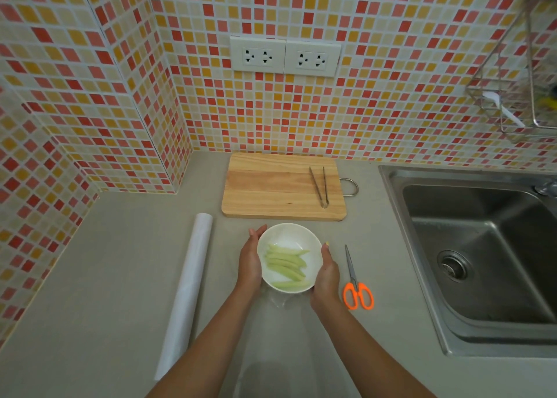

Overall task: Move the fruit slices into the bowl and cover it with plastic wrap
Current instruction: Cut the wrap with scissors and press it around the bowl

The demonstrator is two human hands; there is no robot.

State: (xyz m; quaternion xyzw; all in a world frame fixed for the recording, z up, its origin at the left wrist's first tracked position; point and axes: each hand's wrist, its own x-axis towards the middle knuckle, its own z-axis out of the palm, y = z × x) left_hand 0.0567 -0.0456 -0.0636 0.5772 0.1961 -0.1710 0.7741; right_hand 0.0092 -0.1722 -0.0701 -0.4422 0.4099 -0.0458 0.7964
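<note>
Bare forearms, yellow-painted thumbnail (pixel 326 243)

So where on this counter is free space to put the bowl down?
Free: bare counter left of the plastic wrap roll, and most of the cutting board left of the tongs. Crowded: the strip between bowl and sink, where scissors lie.

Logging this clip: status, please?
Left hand and right hand cupping the bowl, fingers straight. Fruit slices inside. Plastic wrap sheet trails toward the camera. Nothing in the way.
</note>
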